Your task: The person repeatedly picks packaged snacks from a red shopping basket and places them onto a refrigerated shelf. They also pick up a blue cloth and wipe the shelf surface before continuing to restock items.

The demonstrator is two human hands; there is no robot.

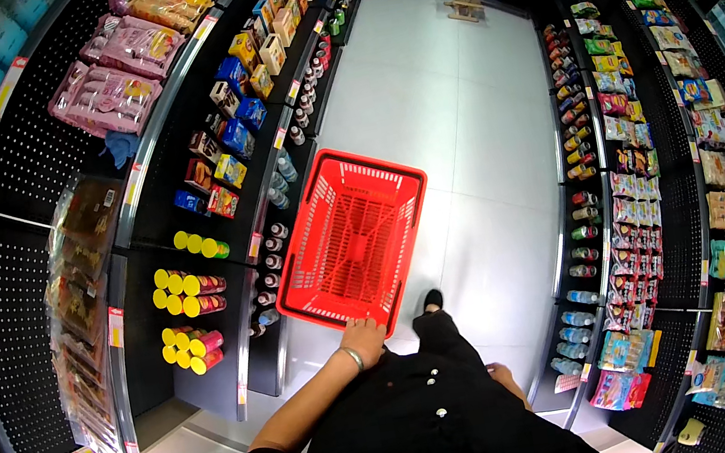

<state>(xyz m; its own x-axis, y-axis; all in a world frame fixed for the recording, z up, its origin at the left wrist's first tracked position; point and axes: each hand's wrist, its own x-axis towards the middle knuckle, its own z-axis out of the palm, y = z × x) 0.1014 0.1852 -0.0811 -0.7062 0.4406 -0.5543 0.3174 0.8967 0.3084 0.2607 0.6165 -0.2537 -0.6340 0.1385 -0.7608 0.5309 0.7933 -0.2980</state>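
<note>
A red plastic shopping basket [355,249] is before me, with nothing inside and its dark handles lying along the rim. The fingers of my left hand [365,338] curl over the near rim, and a bracelet circles that wrist. My right hand [494,372] hangs low beside my body, partly hidden, so its fingers are hard to make out. Just left of the basket, a low shelf carries dark bottles with white caps [273,262]. Yellow-lidded snack canisters [204,284] lie on the shelf above them.
Black store shelves line both sides of the tiled aisle [462,139]. Boxed drinks [241,135] and pink packaged snacks [108,99] fill the left. Snack bags [613,101], cans [578,142] and bottles [573,334] stock the right. A small wooden stand [465,4] is at the far end.
</note>
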